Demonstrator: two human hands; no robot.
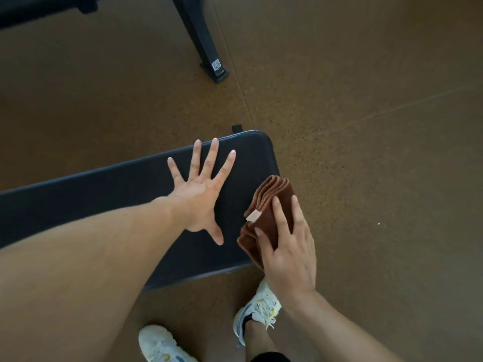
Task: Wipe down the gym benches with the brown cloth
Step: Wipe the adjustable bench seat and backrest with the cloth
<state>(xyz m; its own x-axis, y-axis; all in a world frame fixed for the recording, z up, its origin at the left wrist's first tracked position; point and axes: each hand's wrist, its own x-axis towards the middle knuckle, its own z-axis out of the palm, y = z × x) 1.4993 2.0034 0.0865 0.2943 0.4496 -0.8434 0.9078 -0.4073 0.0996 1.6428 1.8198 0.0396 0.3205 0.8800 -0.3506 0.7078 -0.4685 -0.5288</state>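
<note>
A dark padded gym bench [109,194] runs from the left edge to the middle of the view, its rounded end at the right. My left hand [201,189] lies flat on the pad near that end, fingers spread wide. The folded brown cloth [271,202], with a small pale tag, sits at the bench's right end edge. My right hand [287,246] presses on the cloth with straight fingers on top of it; the thumb side is hidden.
Brown speckled rubber flooring [366,126] surrounds the bench. A black metal leg [206,48] of another bench or rack slants down at the top, with a dark pad at the top left. My white sneakers [258,309] stand just below the bench.
</note>
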